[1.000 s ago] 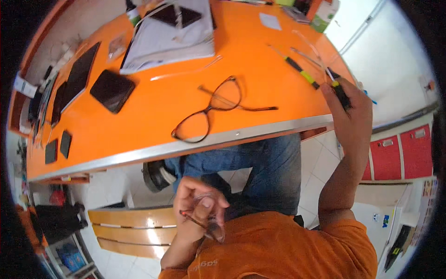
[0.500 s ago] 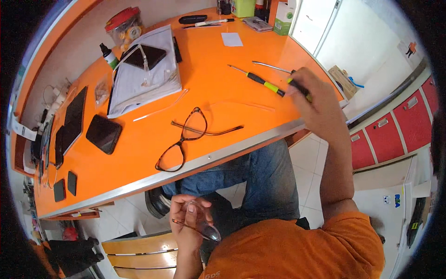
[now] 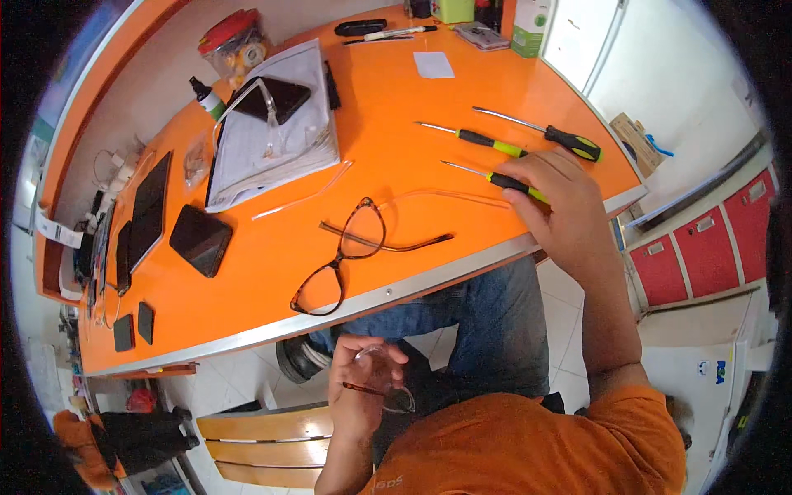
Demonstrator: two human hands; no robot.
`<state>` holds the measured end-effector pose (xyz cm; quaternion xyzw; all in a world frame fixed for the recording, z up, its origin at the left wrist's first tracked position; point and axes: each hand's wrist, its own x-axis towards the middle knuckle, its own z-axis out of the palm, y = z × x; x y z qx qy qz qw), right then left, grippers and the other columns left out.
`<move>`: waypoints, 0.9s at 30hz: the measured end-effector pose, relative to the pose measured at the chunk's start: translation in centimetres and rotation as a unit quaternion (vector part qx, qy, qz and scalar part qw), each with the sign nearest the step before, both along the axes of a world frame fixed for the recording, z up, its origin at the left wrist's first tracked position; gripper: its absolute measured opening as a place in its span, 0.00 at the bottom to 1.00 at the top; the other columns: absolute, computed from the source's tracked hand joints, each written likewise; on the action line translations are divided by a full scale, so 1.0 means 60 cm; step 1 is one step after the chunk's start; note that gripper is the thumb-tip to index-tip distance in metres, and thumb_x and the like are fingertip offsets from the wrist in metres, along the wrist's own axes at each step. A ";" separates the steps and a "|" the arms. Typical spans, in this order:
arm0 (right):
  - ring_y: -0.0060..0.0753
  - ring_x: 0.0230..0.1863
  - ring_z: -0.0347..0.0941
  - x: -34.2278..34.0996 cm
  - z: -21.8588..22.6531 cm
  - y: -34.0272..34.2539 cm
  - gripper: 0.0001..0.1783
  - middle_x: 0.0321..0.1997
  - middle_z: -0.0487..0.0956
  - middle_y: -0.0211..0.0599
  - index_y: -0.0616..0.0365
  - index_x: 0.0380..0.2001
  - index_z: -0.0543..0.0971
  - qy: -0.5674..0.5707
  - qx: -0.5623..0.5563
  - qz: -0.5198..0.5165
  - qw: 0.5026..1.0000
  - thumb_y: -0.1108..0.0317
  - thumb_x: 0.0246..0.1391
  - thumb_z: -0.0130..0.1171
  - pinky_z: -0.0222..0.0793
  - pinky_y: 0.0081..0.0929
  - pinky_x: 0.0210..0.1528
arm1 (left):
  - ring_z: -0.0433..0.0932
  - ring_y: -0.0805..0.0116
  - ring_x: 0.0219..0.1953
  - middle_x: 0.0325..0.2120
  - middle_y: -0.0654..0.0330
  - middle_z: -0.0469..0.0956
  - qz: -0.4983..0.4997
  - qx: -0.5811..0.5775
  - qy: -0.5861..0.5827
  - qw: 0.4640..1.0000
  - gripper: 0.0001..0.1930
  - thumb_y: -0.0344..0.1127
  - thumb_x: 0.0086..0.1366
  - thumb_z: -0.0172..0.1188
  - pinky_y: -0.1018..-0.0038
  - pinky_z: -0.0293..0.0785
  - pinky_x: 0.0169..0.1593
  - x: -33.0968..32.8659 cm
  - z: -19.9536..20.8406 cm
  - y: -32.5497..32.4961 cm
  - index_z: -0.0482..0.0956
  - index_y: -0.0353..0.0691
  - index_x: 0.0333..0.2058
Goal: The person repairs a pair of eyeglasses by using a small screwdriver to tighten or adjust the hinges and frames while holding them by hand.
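Note:
My right hand [image 3: 557, 198] rests near the table's right front edge, its fingers closed round the yellow-green and black handle of a small screwdriver [image 3: 507, 181]. The thin shaft points left over the tabletop. Just beyond lie a medium screwdriver [image 3: 483, 139] and a larger screwdriver [image 3: 576, 143]. Below the table edge, over my lap, my left hand [image 3: 359, 388] grips a pair of eyeglasses [image 3: 400, 400] with clear lenses and a brown rim; the fingers hide part of it. Tortoiseshell glasses [image 3: 339, 260] lie on the table between the hands, one temple stretched to the right.
On the orange table [image 3: 396, 107] are loose clear temples [image 3: 305, 194], a phone [image 3: 200, 239], and a paper stack [image 3: 276, 165] bearing a dark device [image 3: 280, 99] and a clear frame. A red-lidded jar [image 3: 235, 45] stands behind. Metal trim [image 3: 388, 292] runs along the front edge.
The right hand has moved nearer the front edge, and the small screwdriver's shaft now shows to its left. The larger screwdriver's handle is uncovered. The whole view has shifted slightly.

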<state>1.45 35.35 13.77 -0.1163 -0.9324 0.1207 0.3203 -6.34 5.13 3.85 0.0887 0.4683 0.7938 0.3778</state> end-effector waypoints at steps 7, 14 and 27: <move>0.50 0.44 0.74 -0.018 -0.013 -0.025 0.11 0.38 0.79 0.44 0.60 0.37 0.78 0.130 0.005 -0.001 0.991 0.77 0.47 0.59 0.67 0.41 0.51 | 0.74 0.72 0.31 0.35 0.51 0.78 -0.051 0.089 0.028 0.994 0.15 0.31 0.66 0.59 0.77 0.72 0.35 0.000 0.026 0.034 0.66 0.43 0.48; 0.45 0.45 0.72 -0.038 0.021 -0.111 0.12 0.41 0.78 0.40 0.59 0.36 0.79 0.064 0.024 0.107 0.992 0.75 0.43 0.64 0.65 0.37 0.49 | 0.73 0.72 0.33 0.38 0.52 0.76 0.005 0.163 0.116 0.980 0.32 0.31 0.52 0.74 0.77 0.70 0.37 -0.008 0.048 0.030 0.63 0.43 0.51; 0.42 0.48 0.69 -0.142 0.054 -0.148 0.15 0.44 0.76 0.38 0.59 0.41 0.78 0.011 0.106 0.129 0.986 0.68 0.49 0.63 0.61 0.38 0.49 | 0.70 0.66 0.41 0.42 0.54 0.70 0.098 0.081 0.367 0.921 0.66 0.48 0.27 0.86 0.72 0.67 0.42 -0.018 0.044 -0.016 0.48 0.47 0.61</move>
